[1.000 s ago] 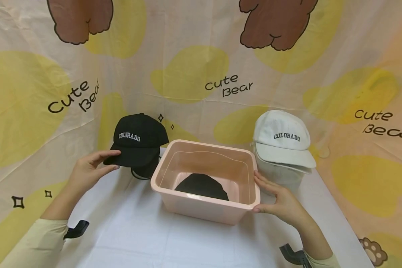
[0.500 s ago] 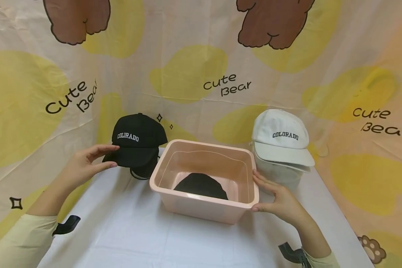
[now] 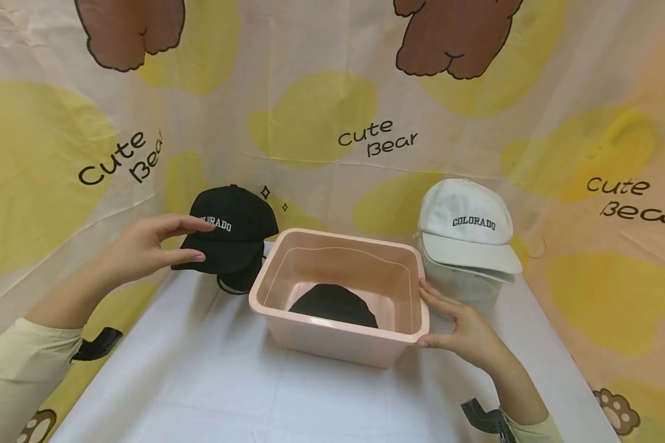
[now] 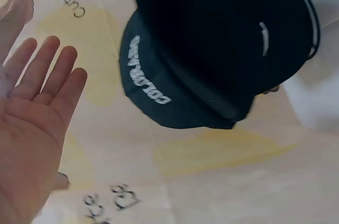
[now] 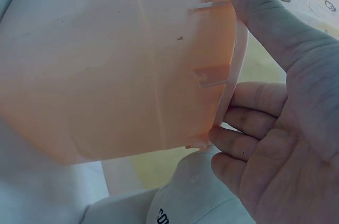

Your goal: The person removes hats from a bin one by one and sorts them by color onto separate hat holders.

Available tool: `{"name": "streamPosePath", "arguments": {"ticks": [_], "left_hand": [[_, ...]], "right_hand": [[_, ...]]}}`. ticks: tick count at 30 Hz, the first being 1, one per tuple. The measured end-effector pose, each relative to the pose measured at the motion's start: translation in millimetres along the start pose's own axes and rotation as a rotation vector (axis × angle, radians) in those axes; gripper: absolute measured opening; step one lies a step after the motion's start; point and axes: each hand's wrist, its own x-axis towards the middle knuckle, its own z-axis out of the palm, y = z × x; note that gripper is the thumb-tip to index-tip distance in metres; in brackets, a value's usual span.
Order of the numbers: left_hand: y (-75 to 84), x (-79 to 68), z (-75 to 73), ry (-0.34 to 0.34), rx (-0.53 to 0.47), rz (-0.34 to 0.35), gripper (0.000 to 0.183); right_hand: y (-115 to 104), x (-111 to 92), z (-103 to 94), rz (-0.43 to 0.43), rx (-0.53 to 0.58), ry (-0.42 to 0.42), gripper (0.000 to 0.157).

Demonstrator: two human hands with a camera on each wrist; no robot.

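A black cap [image 3: 235, 215] lettered "COLORADO" sits on a dark round stand [image 3: 242, 274] at the left. My left hand [image 3: 144, 246] hovers in front of its brim with fingers extended. In the left wrist view that palm [image 4: 26, 123] is apart from the cap [image 4: 201, 44], holding nothing. My right hand [image 3: 465, 329] grips the right end of a pink plastic basin [image 3: 332, 351], thumb at the near corner and fingers along the side rim. The right wrist view has the fingers [image 5: 233, 142] against the basin's edge [image 5: 132, 75]. Inside the basin lies a black cap [image 3: 335, 306], partly hidden by the front wall.
White "COLORADO" caps [image 3: 465, 215], stacked, rest on a pale round stand [image 3: 471, 295] just right of the basin. All stand on a white-covered table [image 3: 227, 387]. A patterned "Cute Bear" cloth [image 3: 321, 123] hangs behind and on both sides.
My left hand has come off the black cap's brim and risen slightly, now in front of its lettering. The right hand and the basin have stayed put.
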Motion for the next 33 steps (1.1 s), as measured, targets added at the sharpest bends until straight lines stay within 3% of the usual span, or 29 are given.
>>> {"name": "streamPosePath", "arguments": {"ticks": [4,10,20,33], "left_hand": [[13.8,18.7,-4.4,-0.063,0.059,0.066,0.048],[36.0,44.9,-9.6,-0.190,0.171,0.065,0.046],[62.8,79.2,-8.0,-0.362,0.128,0.142,0.047],[94.4,118.5,4.4,-0.567,0.196,0.141,0.049]], "right_hand": [[0,0,-0.7,-0.008,0.001,0.005,0.096],[0,-1,-1.3,-0.001,-0.006,0.008,0.097],[-1,1,-2.2,0.014,0.011,-0.005,0.097],[-3,1,-2.1,0.003,0.014,0.003,0.097]]}}
